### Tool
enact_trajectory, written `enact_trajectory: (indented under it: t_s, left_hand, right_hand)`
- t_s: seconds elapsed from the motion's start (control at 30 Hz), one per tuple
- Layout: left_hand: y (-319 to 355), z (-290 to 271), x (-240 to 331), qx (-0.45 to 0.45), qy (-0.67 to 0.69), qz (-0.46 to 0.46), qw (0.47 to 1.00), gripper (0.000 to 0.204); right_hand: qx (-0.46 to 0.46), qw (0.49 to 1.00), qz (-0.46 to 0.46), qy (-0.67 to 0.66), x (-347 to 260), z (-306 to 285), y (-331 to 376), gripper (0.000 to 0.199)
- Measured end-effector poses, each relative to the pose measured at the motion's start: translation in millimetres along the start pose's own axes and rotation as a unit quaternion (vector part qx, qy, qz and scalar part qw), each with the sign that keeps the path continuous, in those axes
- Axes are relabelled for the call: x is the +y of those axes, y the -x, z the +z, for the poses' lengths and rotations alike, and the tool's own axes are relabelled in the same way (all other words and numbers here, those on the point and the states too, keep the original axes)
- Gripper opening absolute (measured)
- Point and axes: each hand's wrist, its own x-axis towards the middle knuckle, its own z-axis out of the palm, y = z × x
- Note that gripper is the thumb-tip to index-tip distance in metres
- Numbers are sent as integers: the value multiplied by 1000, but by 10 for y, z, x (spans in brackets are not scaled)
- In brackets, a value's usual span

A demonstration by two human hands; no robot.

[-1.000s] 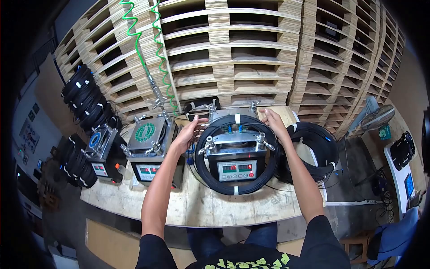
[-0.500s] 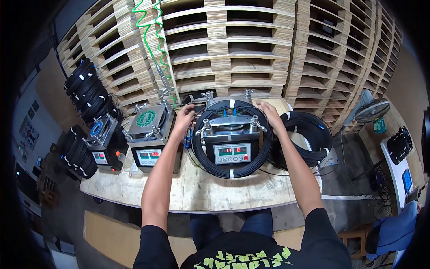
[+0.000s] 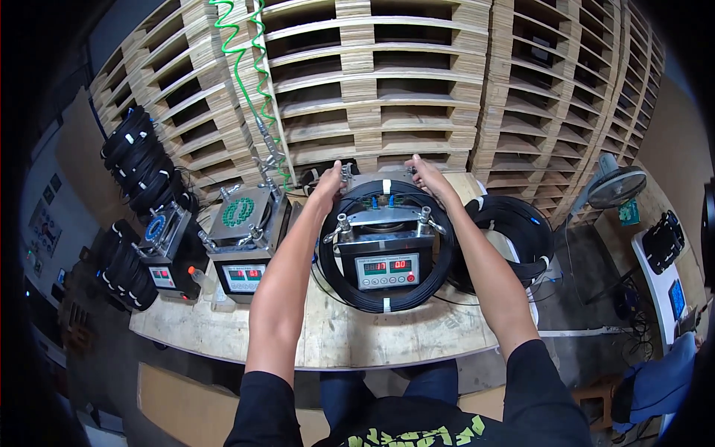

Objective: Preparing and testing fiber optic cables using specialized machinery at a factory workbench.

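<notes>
A: Coil (image 3: 387, 298), black, tied with white bands, is seen ringed around the grey machine (image 3: 385, 246) on the bench (image 3: 335, 335). How is it held?

B: Its far rim is gripped at two places. The left hand (image 3: 328, 186) is closed over the upper left arc, the right hand (image 3: 426, 175) over the upper right arc, both beside the metal clamps (image 3: 343, 223). Fingers are curled on the cable; no slack is seen between them.

A: What is judged to make this step go well?

B: An even pull from both sides is called for, so that the ring is kept flat and is not snagged on the clamp posts. The tied bands should be spared from the metal edges.

A: And the coil, relative to the grip?

B: Most of it lies below the hands, toward the body, with the near arc resting on the bench under the red display (image 3: 386, 270). A second coil (image 3: 514, 238) lies just right, apart from the grip.
</notes>
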Motion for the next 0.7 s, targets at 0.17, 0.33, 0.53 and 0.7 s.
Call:
enact_trajectory:
  t_s: [0.17,0.33,0.53,0.7]
  left_hand:
    - [-88,14,-155,-1,27,37,999,60]
    - [-65,116,-90,40,-6,71,997,72]
    - [-40,152,-70,27,1,65,997,81]
    - [163,-8,135,-33,5,-28,999,73]
  right_hand:
    - [25,988,13,-154,160,-60,12,60]
    - [49,993,-6,-107,166,-11,-11,59]
    - [54,995,-77,-22,238,-9,-72,63]
    - [58,995,-10,-79,216,8,-24,66]
